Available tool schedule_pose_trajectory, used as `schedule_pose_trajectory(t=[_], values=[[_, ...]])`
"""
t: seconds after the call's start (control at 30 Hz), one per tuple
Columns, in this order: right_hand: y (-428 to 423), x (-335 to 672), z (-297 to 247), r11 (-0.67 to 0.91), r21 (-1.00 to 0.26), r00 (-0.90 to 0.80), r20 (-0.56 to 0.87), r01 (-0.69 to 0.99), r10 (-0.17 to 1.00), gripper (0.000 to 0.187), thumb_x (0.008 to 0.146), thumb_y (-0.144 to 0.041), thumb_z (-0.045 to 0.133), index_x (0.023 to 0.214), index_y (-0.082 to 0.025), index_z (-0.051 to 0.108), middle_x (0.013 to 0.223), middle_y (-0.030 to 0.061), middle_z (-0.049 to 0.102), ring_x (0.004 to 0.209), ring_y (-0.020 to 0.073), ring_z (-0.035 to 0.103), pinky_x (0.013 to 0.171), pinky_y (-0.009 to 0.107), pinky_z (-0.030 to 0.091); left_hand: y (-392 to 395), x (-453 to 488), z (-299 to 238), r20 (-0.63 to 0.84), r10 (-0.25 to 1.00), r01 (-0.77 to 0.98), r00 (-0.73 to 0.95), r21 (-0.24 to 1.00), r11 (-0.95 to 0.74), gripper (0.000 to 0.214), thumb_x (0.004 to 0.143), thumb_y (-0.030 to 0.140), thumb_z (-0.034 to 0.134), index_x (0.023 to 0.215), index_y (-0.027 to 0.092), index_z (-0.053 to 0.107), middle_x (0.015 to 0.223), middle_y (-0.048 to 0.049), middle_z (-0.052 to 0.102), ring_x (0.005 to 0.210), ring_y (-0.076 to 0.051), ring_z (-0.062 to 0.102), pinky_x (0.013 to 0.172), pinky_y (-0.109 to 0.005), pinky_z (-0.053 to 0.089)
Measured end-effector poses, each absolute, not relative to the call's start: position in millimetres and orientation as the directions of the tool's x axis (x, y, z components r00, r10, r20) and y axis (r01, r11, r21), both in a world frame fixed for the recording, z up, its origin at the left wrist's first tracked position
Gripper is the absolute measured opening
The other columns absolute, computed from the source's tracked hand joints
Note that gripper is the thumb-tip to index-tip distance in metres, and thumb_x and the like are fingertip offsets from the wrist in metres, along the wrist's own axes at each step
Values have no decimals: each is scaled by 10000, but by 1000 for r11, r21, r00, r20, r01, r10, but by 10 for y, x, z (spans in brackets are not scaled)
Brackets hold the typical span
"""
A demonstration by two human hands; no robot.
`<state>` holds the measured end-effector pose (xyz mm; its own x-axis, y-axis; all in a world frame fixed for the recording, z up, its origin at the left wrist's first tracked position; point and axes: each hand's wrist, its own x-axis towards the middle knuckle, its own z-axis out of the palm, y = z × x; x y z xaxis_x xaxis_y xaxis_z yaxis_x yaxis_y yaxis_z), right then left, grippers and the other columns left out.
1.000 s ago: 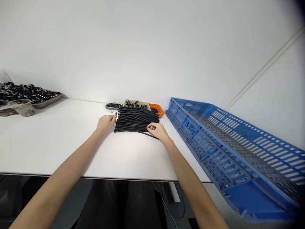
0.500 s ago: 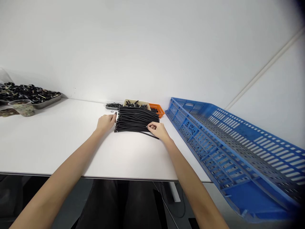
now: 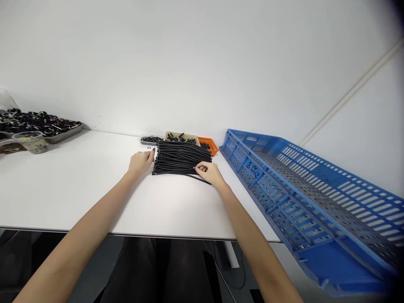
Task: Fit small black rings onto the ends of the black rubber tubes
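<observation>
Side by side on the white table lies a row of long black rubber tubes (image 3: 179,158), with small fittings at their left ends. My left hand (image 3: 140,163) is closed at those left ends, its thumb and finger pressed around a small dark piece that I cannot make out fully. My right hand (image 3: 208,171) rests over the right part of the row with its fingers pinched together; what lies between them is hidden. One tube at the front bends away from the others toward me. A small black ring (image 3: 149,147) lies on the table just beyond my left hand.
Behind the tubes stand a cream tray (image 3: 197,139) of black parts, an orange basket (image 3: 215,147) and a shallow tray of rings (image 3: 143,143). A large blue crate (image 3: 252,168) fills the right side. At left are a metal tray (image 3: 67,135) heaped with black parts and a clear cup (image 3: 34,145).
</observation>
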<state>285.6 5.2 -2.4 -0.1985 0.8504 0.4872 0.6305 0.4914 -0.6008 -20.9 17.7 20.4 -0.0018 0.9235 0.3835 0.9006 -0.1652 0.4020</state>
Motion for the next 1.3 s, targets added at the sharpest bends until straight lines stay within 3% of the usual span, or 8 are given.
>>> schedule_pose_trajectory(t=[0.23,0.43,0.6,0.77,1.03,1.3], values=[[40,2845,-19,480,-607,-195,475,633,858,226,767,-360,616,629,-184,643,538,-4,587,505,123,504,528,242,398,151,-205,204,457,888,900,50,366,-239,546,941,441,259,595,214,616,616,-50,667,656,-196,616,631,-299,376],[-1,2846,31,485,-560,-265,430,672,863,215,791,-330,636,641,-182,676,567,-5,613,527,121,518,522,236,381,87,-181,218,533,800,850,275,255,-461,369,806,503,507,593,208,563,580,-5,626,577,-141,563,618,-262,391],[-40,2856,89,476,-496,-360,315,726,878,98,778,-216,658,716,-196,731,638,-6,666,561,121,551,533,227,382,2,-142,292,340,817,829,465,155,-537,286,735,494,577,633,227,591,614,8,654,582,-156,573,588,-272,374],[-48,2972,145,433,-455,-339,276,778,899,100,753,-186,667,675,-201,727,625,-10,673,547,122,560,531,227,380,-64,-161,333,195,858,853,474,140,-503,184,686,434,597,695,252,619,714,11,699,654,-185,609,591,-281,377],[-80,3019,136,438,-456,-387,206,775,899,101,705,-149,675,707,-214,752,646,-19,680,568,128,565,574,233,413,-22,-356,396,73,927,886,368,275,-373,185,607,438,637,646,259,667,675,3,663,613,-180,586,552,-284,390],[-43,3008,85,503,-418,-444,237,756,864,151,721,-110,649,743,-210,760,709,-14,690,624,129,573,620,229,419,-10,-422,408,-34,934,879,356,352,-323,176,608,377,614,663,244,716,688,-7,678,615,-172,583,556,-262,416]])
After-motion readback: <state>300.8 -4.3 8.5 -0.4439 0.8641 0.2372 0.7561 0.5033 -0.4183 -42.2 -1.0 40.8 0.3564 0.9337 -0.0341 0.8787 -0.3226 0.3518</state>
